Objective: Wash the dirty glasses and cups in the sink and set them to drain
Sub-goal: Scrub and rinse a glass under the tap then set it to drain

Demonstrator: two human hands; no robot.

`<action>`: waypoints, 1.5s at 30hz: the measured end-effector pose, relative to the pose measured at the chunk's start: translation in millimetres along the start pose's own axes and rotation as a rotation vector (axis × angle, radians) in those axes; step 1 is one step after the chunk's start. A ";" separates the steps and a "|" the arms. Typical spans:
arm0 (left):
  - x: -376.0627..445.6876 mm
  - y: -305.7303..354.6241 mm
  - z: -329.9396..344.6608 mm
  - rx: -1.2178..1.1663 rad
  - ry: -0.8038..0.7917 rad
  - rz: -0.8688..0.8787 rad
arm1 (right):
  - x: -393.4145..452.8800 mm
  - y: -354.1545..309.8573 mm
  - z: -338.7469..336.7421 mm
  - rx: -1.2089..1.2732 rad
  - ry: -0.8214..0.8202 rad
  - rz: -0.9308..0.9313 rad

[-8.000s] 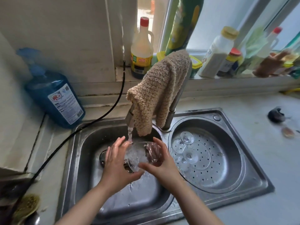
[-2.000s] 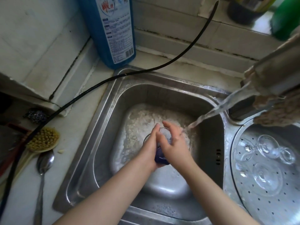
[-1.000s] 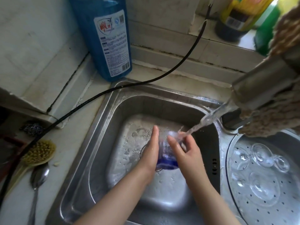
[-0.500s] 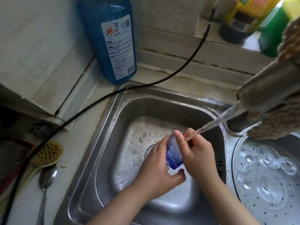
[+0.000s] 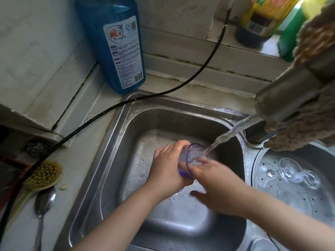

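A: Obs., left of the sink (image 5: 116, 134), on the surface (image 5: 76, 160): scrub brush (image 5: 42, 175), spoon (image 5: 43, 200) just below it, dark scouring pad (image 5: 35, 147) above. A black cable (image 5: 101, 113) runs across the sink's back-left corner. Blue detergent bottle (image 5: 117, 46) stands upright behind that corner.

B: And inside the sink?

A: Left hand (image 5: 166, 169) grips a blue-tinted cup (image 5: 190, 158) over the middle of the sink, fingers curled round its side. The cup is tilted, mouth toward the faucet (image 5: 286, 98). The water stream (image 5: 228, 136) lands in the mouth.

B: Right hand?

A: Right hand (image 5: 217, 185) is at the cup's rim; blurred, so whether its fingers are inside the cup or pinching the rim, I cannot tell. Thumb is spread apart below.

B: Right of the sink?

A: A brown cloth (image 5: 311, 113) is draped on the faucet. The round drain basin (image 5: 308, 205) holds clear stemmed glasses (image 5: 290, 171) lying on their sides, touching one another.
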State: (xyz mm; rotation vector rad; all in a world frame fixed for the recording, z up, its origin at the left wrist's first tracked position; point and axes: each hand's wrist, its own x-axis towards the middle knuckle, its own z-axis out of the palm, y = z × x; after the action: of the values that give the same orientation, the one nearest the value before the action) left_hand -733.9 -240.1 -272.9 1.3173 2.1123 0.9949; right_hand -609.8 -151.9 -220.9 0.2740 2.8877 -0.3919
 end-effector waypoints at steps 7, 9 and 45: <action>2.0 15.1 23.1 0.210 0.291 0.116 | 12.9 -12.4 -31.4 1.732 0.227 0.576; 8.2 16.5 18.8 0.206 0.332 0.133 | 9.5 -19.6 -34.3 1.561 0.285 0.512; -1.0 29.0 -6.4 0.070 -0.064 -0.150 | -7.1 -33.3 -16.8 0.674 0.269 0.309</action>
State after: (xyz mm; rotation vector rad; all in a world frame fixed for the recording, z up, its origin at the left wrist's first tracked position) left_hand -721.4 -235.0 -246.5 1.1864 2.1786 0.8133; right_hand -613.1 -179.8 -195.4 0.9225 2.7799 -1.3433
